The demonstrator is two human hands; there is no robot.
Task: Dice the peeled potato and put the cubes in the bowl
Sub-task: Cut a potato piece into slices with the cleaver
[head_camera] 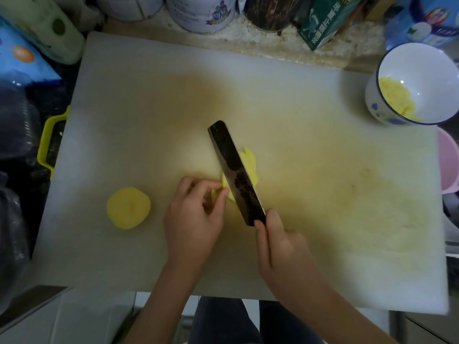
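**Two potato portions lie on a white cutting board (298,115)**

At the board's far right corner stands the bowl (433,68), with yellow cubes (395,98) inside. The right grip (280,244) is curled round the handle of the cleaver (233,170), its blade across the potato slices (250,162). The left grip (193,219) pinches those slices with bent fingers. The potato half (128,207) lies apart, to the left.

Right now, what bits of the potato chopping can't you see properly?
Head view only:
- The potato being cut: the cleaver blade and left hand cover most of it, so the slice count is unclear.
- The cleaver handle: hidden inside the right hand.
- The cut potato in the bowl: blurred, cube shapes unclear; the frame edge clips the bowl.
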